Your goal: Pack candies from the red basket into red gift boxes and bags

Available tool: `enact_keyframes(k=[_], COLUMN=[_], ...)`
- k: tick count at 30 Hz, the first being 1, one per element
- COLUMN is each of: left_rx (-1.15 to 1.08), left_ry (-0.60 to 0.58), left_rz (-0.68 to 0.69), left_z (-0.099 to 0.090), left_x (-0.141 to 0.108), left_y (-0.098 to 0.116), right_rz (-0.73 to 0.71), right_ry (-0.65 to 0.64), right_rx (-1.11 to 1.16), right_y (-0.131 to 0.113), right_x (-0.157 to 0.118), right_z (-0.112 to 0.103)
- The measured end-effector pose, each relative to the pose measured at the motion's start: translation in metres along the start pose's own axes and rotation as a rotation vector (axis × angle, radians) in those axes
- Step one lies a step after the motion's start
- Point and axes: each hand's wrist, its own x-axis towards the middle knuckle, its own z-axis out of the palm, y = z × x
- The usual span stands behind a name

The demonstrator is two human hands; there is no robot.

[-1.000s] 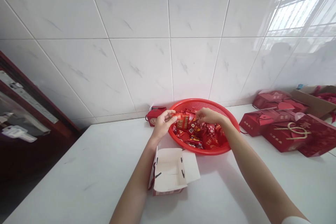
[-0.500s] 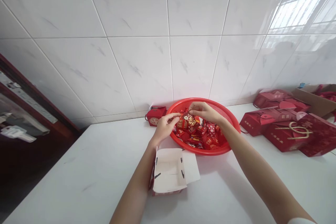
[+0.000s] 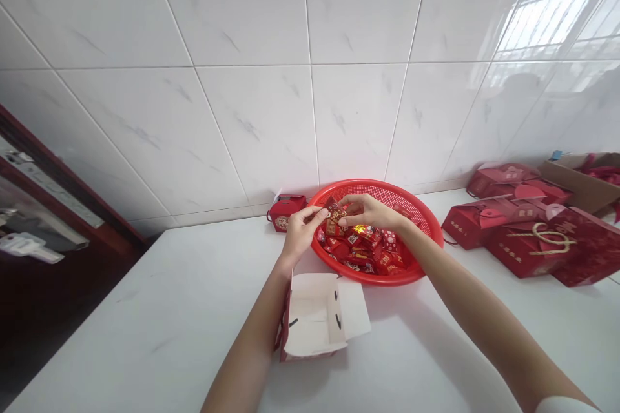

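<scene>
My left hand point(image 3: 301, 232) pinches the left edge of a dark red candy packet point(image 3: 335, 221) with gold lettering. From the other side my right hand point(image 3: 372, 214) closes on it too, its thumb against the packet's front and its fingers partly hidden behind. Both hands are over the left part of a red plastic basket point(image 3: 387, 281), where many red and gold wrapped candies point(image 3: 363, 255) lie. Below the basket, beside my left forearm, an open box point(image 3: 314, 319), white inside, shows a bare bottom with its flap folded out to the right.
A closed red gift box point(image 3: 285, 214) stands behind my left hand near the tiled wall point(image 3: 252, 116). Several red gift boxes point(image 3: 523, 242) and a brown carton point(image 3: 566, 181) sit at the right. A white object point(image 3: 31, 245) is at the far left beyond the table edge.
The candy packet has shifted left and turned to face me more. My right hand has moved slightly down and left, its thumb now on the packet's front.
</scene>
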Motion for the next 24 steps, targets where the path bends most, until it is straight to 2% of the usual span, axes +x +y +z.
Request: enact_keyframes(k=[4,9,11,16,24], left_rx=[-0.039,-0.095,-0.149,-0.243,-0.247], left_ry=[0.023,0.019,0.013,-0.092,-0.207], left_rz=[-0.017,-0.033,-0.047,-0.079,-0.063], left_z=[0.0,-0.001,-0.002,-0.005,-0.001], left_x=[0.0,-0.001,-0.001,-0.001,-0.002], left_y=[-0.001,0.002,0.004,0.007,0.01], right_rz=[-0.063,-0.097,-0.106,-0.112,-0.088], right_ry=[0.043,0.012,0.051,0.187,0.24], right_rx=[0.075,0.111,0.116,0.123,0.124], right_y=[0.001,-0.001,-0.005,-0.013,-0.016], right_x=[0.002,0.001,-0.001,-0.006,-0.008], right_z=[0.002,0.001,0.0,0.001,0.004])
